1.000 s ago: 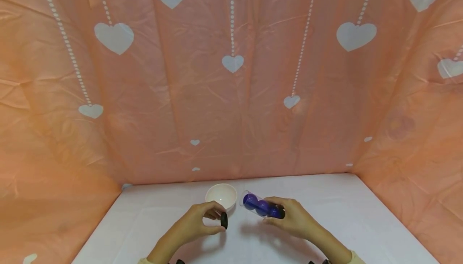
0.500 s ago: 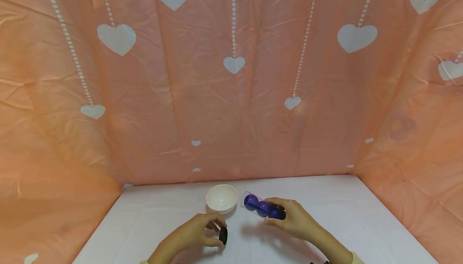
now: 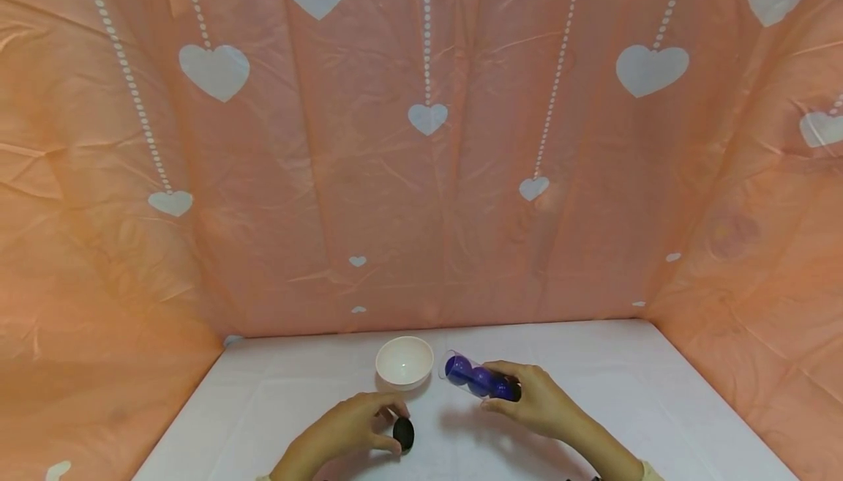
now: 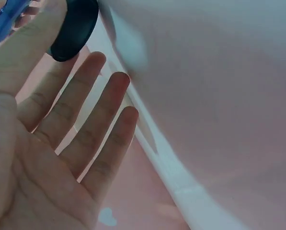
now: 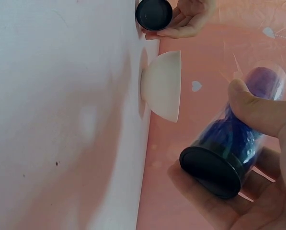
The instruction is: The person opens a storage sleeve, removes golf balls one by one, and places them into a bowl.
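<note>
My left hand point(image 3: 358, 422) pinches a round black lid point(image 3: 404, 435) between thumb and fingertips, low over the table; in the left wrist view the other fingers are spread. My right hand point(image 3: 536, 400) grips a clear plastic tube point(image 5: 229, 134) by its black-capped end, tilted with its uncovered mouth toward the bowl. Several blue-purple balls point(image 3: 481, 380) sit in a row inside the tube. The white bowl point(image 3: 405, 362) stands upright on the table, left of the tube's mouth and beyond the left hand. Its inside shows no contents.
A white-covered table point(image 3: 593, 364) carries everything. Peach-coloured sheeting with white hearts point(image 3: 428, 119) hangs behind it and on both sides. The bowl stands toward the table's back edge.
My left hand has come down and back toward me with the black lid, away from the bowl, and the lid has turned slightly. The right hand and tube stay nearly still.
</note>
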{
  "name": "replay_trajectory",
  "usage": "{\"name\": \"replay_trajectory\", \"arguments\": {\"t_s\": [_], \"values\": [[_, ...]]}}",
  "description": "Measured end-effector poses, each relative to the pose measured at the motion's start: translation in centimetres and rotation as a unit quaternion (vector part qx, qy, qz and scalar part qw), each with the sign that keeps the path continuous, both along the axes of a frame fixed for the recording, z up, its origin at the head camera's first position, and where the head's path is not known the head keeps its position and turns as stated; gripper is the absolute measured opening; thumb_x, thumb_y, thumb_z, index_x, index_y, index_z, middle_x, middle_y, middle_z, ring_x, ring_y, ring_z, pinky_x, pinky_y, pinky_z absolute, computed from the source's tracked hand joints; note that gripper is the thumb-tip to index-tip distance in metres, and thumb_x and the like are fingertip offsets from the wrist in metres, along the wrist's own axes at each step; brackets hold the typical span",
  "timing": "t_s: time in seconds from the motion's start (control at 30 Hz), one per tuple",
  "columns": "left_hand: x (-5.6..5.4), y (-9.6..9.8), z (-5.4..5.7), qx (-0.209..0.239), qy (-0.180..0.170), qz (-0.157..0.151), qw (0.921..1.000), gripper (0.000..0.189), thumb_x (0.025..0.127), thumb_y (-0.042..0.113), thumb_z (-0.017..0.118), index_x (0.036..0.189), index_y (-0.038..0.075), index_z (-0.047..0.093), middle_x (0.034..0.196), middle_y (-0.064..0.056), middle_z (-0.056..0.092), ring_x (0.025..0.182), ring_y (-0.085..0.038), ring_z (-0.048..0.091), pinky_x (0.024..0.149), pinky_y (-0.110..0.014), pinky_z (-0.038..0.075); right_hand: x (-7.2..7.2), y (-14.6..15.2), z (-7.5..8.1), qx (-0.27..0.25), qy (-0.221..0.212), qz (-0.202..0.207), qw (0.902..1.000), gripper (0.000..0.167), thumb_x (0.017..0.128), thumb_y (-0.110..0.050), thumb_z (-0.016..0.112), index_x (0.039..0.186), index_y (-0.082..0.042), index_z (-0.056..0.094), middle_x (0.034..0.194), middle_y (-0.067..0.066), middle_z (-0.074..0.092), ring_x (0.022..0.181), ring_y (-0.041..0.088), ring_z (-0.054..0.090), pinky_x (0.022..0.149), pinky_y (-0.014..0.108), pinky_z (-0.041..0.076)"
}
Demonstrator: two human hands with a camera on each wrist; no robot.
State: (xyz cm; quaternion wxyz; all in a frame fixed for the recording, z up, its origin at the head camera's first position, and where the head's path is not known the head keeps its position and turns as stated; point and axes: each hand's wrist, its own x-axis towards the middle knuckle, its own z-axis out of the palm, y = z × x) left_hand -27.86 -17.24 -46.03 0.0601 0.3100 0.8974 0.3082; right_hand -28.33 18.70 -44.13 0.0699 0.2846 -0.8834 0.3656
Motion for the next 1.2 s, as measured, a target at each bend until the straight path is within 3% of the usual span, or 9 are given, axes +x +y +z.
{"name": "replay_trajectory", "arguments": {"t_s": [0.23,0.53,0.77,1.0,1.2], "values": [[0.5,-0.4,0.3,-0.028,0.046,0.022,0.9983,0.038,0.081,0.039,0.095,0.108,0.028,0.072,0.105,0.015,0.071,0.102,-0.01,0.066,0.09,-0.036,0.056,0.0,0.0,0.0,0.006,0.01,-0.003,0.9999,0.052,0.09,-0.036,0.09,0.134,-0.013,0.073,0.124,0.008,0.077,0.099,0.01,0.07,0.085,0.03,0.061],[0.5,-0.4,0.2,-0.066,0.056,0.038,0.9955,0.038,0.079,0.039,0.096,0.107,0.027,0.074,0.108,0.013,0.071,0.104,-0.008,0.063,0.096,-0.041,0.057,0.1,0.0,0.2,0.013,0.017,-0.009,0.9997,0.051,0.091,-0.037,0.088,0.134,-0.015,0.073,0.122,0.007,0.077,0.099,0.012,0.07,0.084,0.032,0.06],[0.5,0.0,0.6,-0.091,0.063,0.042,0.993,0.037,0.08,0.038,0.095,0.107,0.024,0.075,0.107,0.014,0.072,0.101,-0.007,0.064,0.092,-0.041,0.058,0.1,0.0,0.1,0.015,0.023,-0.009,0.9996,0.051,0.092,-0.039,0.087,0.135,-0.015,0.072,0.127,0.007,0.076,0.105,0.015,0.071,0.09,0.035,0.06],[0.5,0.4,1.3,-0.027,0.035,0.03,0.9986,0.029,0.093,0.036,0.085,0.116,0.02,0.075,0.111,0.008,0.076,0.101,-0.011,0.07,0.086,-0.038,0.059,0.1,0.1,0.0,0.009,0.028,-0.001,0.9996,0.048,0.093,-0.035,0.086,0.134,-0.013,0.072,0.128,0.008,0.076,0.108,0.018,0.072,0.092,0.036,0.061],[-0.2,1.6,2.7,0.061,0.064,0.007,0.9961,0.035,0.1,0.029,0.08,0.127,0.009,0.073,0.121,-0.005,0.076,0.104,-0.017,0.074,0.092,-0.038,0.063,0.1,0.0,-0.2,0.002,0.043,0.004,0.9991,0.048,0.093,-0.037,0.086,0.132,-0.013,0.073,0.127,0.007,0.076,0.11,0.017,0.071,0.095,0.037,0.061]]}}
